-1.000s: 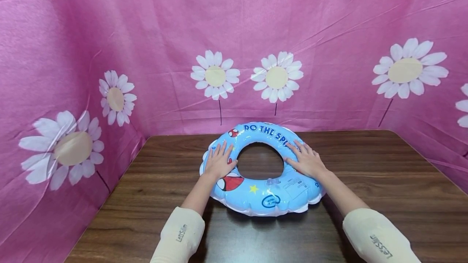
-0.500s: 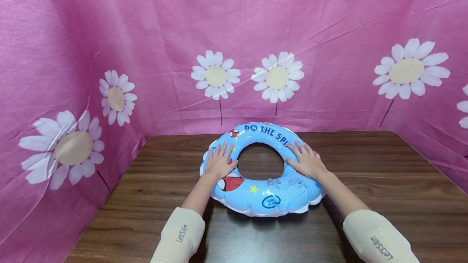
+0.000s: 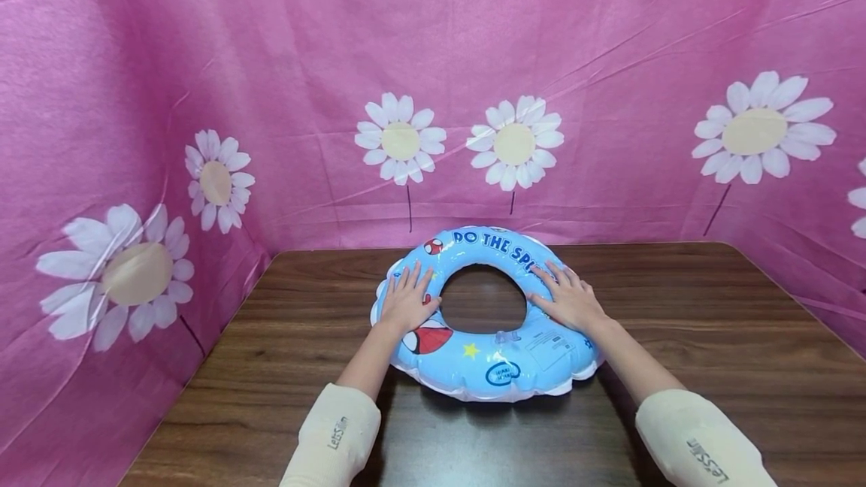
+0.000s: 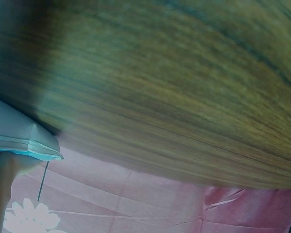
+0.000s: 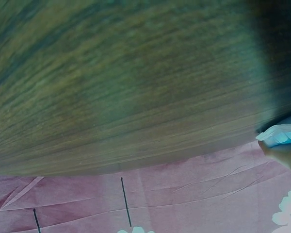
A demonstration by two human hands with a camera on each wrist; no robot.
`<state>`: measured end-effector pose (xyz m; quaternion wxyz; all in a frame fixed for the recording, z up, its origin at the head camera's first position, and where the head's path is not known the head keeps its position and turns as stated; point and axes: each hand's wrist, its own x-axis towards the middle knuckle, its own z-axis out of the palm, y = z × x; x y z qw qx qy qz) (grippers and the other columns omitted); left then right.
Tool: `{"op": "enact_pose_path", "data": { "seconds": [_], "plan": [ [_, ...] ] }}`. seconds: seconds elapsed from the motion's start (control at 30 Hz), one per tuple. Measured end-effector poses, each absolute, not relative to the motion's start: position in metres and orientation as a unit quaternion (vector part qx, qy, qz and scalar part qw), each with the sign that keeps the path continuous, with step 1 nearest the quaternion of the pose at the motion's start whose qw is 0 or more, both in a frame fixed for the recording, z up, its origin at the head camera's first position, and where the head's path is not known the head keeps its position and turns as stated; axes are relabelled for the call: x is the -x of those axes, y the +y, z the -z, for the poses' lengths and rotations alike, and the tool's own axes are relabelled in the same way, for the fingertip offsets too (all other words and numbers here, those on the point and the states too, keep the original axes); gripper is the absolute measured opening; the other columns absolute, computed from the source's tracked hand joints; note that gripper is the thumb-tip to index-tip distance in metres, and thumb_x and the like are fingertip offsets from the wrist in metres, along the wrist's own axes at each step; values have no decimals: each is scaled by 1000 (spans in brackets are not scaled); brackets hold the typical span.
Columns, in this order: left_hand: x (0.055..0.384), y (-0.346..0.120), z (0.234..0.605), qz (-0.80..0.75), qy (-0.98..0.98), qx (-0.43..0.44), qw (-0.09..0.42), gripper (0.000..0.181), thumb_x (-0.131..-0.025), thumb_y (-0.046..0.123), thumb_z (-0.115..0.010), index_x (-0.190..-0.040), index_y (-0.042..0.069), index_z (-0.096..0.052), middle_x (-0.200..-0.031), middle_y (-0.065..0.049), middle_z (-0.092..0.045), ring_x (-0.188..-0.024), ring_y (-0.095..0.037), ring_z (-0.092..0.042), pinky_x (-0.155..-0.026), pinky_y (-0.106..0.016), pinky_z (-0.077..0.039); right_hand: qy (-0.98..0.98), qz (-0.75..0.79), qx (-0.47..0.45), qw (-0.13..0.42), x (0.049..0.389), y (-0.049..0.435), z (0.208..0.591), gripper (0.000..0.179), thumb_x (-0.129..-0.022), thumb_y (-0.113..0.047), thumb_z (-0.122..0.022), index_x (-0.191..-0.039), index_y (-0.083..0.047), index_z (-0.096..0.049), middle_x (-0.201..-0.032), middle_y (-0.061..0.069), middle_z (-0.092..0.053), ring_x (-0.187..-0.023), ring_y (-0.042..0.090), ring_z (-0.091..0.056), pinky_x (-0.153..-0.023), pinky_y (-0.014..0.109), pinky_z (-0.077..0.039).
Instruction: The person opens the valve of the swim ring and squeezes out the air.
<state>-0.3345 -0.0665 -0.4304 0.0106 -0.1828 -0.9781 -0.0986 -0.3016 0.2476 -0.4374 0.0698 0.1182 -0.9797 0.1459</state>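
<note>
A light-blue inflatable swim ring [image 3: 460, 370] with cartoon prints, a yellow star and dark blue lettering lies on the wooden table [image 3: 271, 397]. My left hand [image 3: 407, 303] rests on its left side, fingers spread and straight. On the ring's right side lies my right hand [image 3: 571, 297], also flat with extended fingers. A clear valve [image 3: 506, 337] shows on the near inner part of the ring. In the left wrist view the ring's pale edge [image 4: 24, 133] appears at the left; the right wrist view catches its edge [image 5: 283, 133] at the right.
Pink cloth [image 3: 304, 58] printed with white daisies hangs behind the table and along its left and right sides. The table's far edge [image 3: 676, 243] runs close behind the ring. Cream sleeves [image 3: 334, 427] cover both forearms.
</note>
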Motion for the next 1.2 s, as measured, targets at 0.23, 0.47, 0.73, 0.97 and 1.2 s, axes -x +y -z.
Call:
{"op": "enact_pose_path", "data": {
  "seconds": [0.23, 0.47, 0.73, 0.97, 1.2],
  "plan": [
    [335, -66, 431, 98, -978, 182, 8, 65, -94, 48, -39, -148, 19, -19, -152, -8, -9, -137, -28, -4, -107, -47, -1, -980, -141, -120, 70, 302, 248, 436, 68, -92, -54, -39, -143, -10, -30, -146, 22, -19, -128, 48, -16, -91, 69, -19],
    [335, -66, 430, 100, -979, 180, 2, 65, -94, 48, -38, -148, 19, -18, -153, -7, -7, -138, -28, -3, -107, -47, 0, -980, -145, -121, 67, 301, 247, 435, 67, -92, -52, -40, -143, -10, -30, -146, 22, -19, -128, 48, -15, -91, 69, -18],
    [334, -67, 429, 99, -978, 181, 3, 65, -94, 48, -38, -148, 18, -19, -153, -8, -8, -137, -28, -4, -107, -48, 0, -980, -144, -121, 70, 303, 247, 437, 68, -92, -53, -40, -143, -10, -30, -146, 22, -19, -128, 48, -15, -91, 69, -19],
    [334, -67, 430, 108, -976, 187, 5, 65, -94, 48, -39, -148, 18, -19, -152, -8, -8, -137, -28, -4, -107, -48, -1, -979, -150, -122, 72, 304, 250, 441, 68, -91, -53, -41, -143, -10, -31, -146, 22, -19, -128, 48, -15, -90, 70, -19],
    [334, -69, 429, 117, -973, 198, 9, 65, -94, 47, -41, -147, 16, -22, -152, -10, -12, -137, -30, -6, -107, -50, -3, -978, -149, -123, 84, 303, 250, 440, 68, -90, -54, -44, -142, -11, -33, -146, 21, -22, -128, 47, -17, -91, 69, -20]
  ]
}}
